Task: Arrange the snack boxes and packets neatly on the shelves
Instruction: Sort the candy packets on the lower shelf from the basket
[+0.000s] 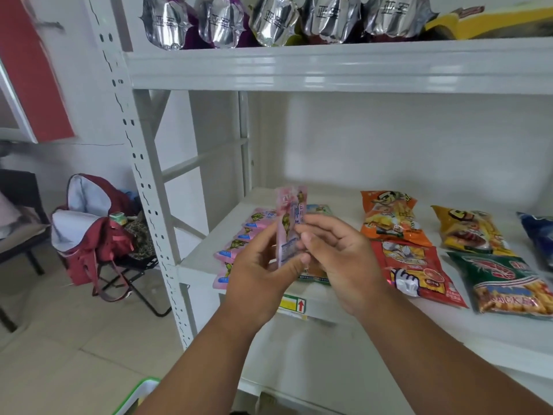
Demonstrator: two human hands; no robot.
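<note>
A small pink plastic snack packet (289, 226) was held upright above the front of the white metal shelf (338, 202), pinched between the curled fingers of the left hand (263, 274) and the right hand (338, 259). Just behind it, a row of matching pink packets (239, 250) lay overlapped on the shelf. The packet would best be laid flat, aligned with that row, label facing up.

Shelf unit (329, 70): white throughout. Held packet (290, 226): pale pink with a blue label patch. Row of flat packets (239, 244): pink with green figures. Remaining packets: orange (389, 217), red (416, 271), yellow (469, 232), green (502, 283), dark blue (541, 235). Upper-shelf pouches (275, 22): silver foil, black characters. Bag (89, 235): maroon, white lining. Floor (59, 354): beige tile.
</note>
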